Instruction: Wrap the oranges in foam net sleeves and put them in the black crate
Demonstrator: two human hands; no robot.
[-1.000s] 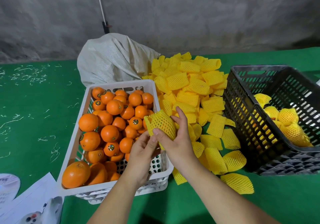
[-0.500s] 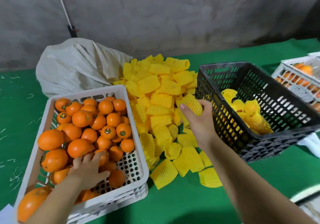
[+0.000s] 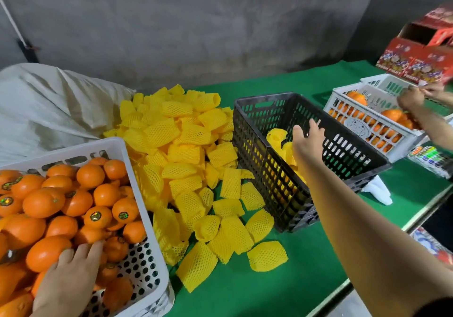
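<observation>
Oranges: glossy round orange fruit (image 3: 73, 201), some stickered, heaped in white perforated plastic crate (image 3: 147, 255).
Sleeves: yellow foam net tubes (image 3: 181, 155), piled on green desk (image 3: 306, 262).
Black crate: slotted black plastic crate (image 3: 343, 152), holding wrapped fruit (image 3: 277, 136).
Left hand (image 3: 71, 275): spread over oranges, grip probably not closed.
Right hand (image 3: 306, 140): fingers loose, empty, above black crate.

We are now reaching our right hand (image 3: 306, 140), emptied of the wrapped orange it was carrying, over the black crate (image 3: 289, 184), while our left hand (image 3: 66, 277) is settling onto the oranges (image 3: 73, 209).
</observation>
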